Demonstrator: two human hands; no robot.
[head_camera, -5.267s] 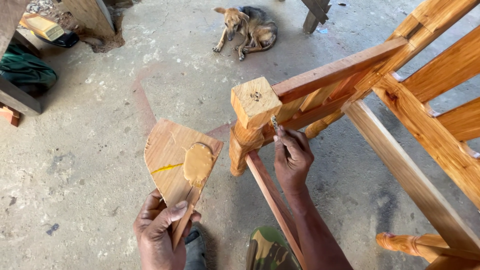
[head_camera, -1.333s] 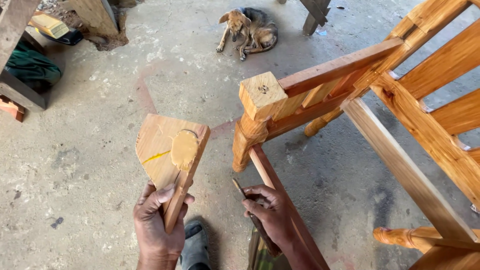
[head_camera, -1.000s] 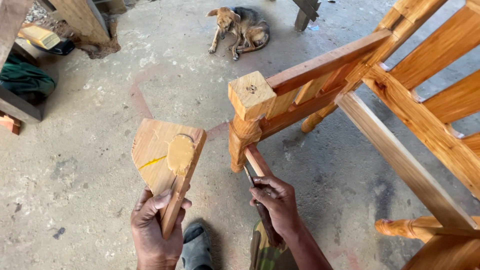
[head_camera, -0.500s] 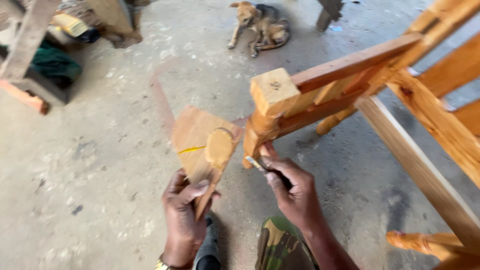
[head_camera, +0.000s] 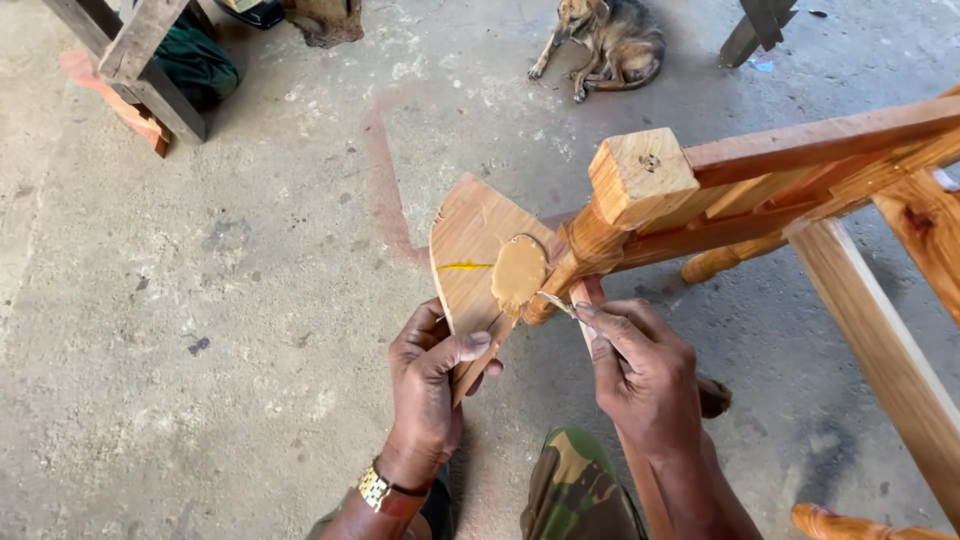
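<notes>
Left hand (head_camera: 428, 378) gripping flat wooden board (head_camera: 474, 250) bearing tan filler blob (head_camera: 518, 272); right hand (head_camera: 640, 372) pinching thin metal blade (head_camera: 556, 304) (tip at the blob), beside light wooden frame post (head_camera: 640, 178).

— What sort of place is this?

— A woodworking shop, rough and open. The concrete floor (head_camera: 230, 330) is bare, dusty and stained, with a faded red streak (head_camera: 385, 175) across it.

— What points to carpentry?

— An unfinished wooden furniture frame (head_camera: 800, 190) of raw rails and a square-cut post fills the right side. Turned legs (head_camera: 725, 262) lie beneath it. A timber trestle (head_camera: 130, 55) stands at the top left, with a red offcut (head_camera: 115, 100) at its foot.

— Anything else?

— A dog (head_camera: 610, 40) lies on the floor at the far end, so the shop seems informal, perhaps open to a yard.
</notes>
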